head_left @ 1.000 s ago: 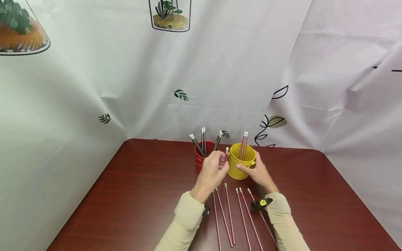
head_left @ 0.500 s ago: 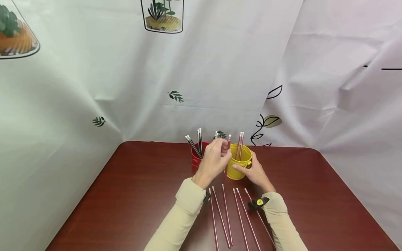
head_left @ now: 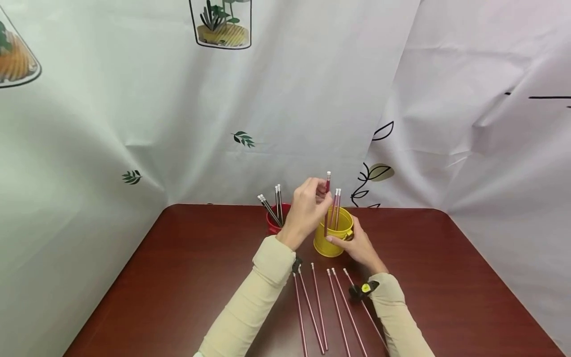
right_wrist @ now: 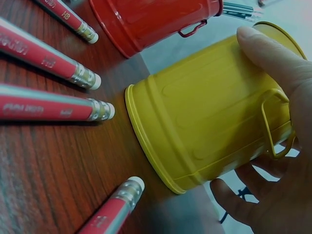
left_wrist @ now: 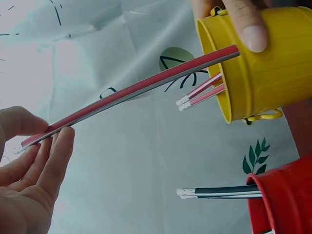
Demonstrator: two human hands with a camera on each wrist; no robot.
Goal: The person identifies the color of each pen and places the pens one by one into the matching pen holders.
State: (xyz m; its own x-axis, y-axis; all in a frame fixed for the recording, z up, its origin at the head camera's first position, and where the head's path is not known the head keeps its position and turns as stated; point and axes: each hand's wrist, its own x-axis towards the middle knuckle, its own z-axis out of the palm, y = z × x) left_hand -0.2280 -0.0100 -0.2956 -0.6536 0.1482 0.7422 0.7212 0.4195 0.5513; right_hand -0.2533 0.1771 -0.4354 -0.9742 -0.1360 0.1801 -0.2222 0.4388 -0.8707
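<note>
My left hand point(head_left: 308, 208) pinches a red pencil point(left_wrist: 131, 90) near its white eraser end, thumb on one side and fingers on the other. The pencil's lower end overlaps the near rim of the yellow bucket point(head_left: 327, 243) in the head view. Two red pencils point(left_wrist: 202, 92) stand inside that bucket, erasers up. My right hand point(head_left: 362, 247) grips the bucket's right side, thumb along its front near the rim and fingers round the far side, as the right wrist view shows. A small wire handle point(right_wrist: 273, 124) lies by the palm.
Left of the yellow bucket stands a red bucket point(head_left: 273, 228) holding several black pencils point(head_left: 278, 198), partly hidden by my left hand. Several red pencils point(head_left: 317, 307) lie spread on the brown table point(head_left: 187, 277) in front, erasers pointing away. A printed white curtain point(head_left: 285, 99) hangs behind.
My left hand has risen and moved right with the red pencil, from beside the yellow bucket to over its rim. My right hand keeps its hold. The head view has shifted slightly.
</note>
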